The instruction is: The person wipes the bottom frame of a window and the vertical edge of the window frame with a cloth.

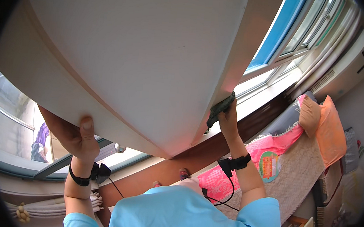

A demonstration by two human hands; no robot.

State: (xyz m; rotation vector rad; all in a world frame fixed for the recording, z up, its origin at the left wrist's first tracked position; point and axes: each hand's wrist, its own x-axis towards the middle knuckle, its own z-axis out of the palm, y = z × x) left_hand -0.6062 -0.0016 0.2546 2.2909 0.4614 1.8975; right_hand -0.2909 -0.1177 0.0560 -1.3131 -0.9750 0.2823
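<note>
A broad white column or panel (135, 54) fills the upper middle of the view. My left hand (79, 137) grips its lower left edge, with the thumb on the near face and the fingers partly hidden behind. On the right side of this white surface, my right hand (227, 117) holds a dark green textured cloth (220, 109) against the edge; its fingertips are mostly hidden by the cloth. Black straps with small devices and cables sit on both wrists.
Windows (289, 41) stand at the right and left, above a sill (264, 98). A bed or daybed with a beige quilted cover (297, 169), pink cloth and an orange cushion (331, 133) lies at the right. An air conditioner (345, 69) is at upper right, a tied curtain (50, 210) at lower left.
</note>
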